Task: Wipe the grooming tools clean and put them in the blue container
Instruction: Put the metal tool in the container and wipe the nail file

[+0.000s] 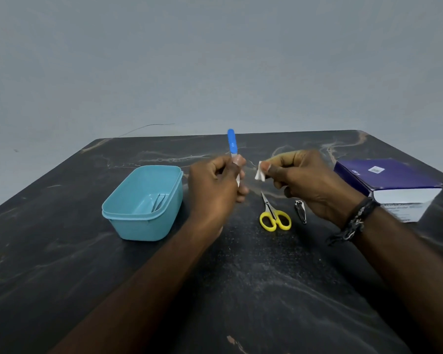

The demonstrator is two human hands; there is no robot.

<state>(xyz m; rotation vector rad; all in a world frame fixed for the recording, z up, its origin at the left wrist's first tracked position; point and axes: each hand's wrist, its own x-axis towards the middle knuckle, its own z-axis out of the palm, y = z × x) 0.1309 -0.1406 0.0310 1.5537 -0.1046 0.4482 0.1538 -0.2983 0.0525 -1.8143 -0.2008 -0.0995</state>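
1. I held the blue-handled nail file (232, 143) upright above the middle of the table (62, 264), my left hand (215, 185) curled tight round its lower part, so the rest stood free for wiping
2. My right hand (304, 180) pinched a small white wipe (260, 172) between thumb and fingertips, just beside the file, not touching it
3. The blue container (118, 213) sat open near the table's left edge, tweezers (159, 201) already inside, close for dropping
4. The yellow scissors (274, 215) and nail clipper (300, 211) lay under my right hand, probably awaiting their turn
5. A purple box (394, 180) stood at the right edge
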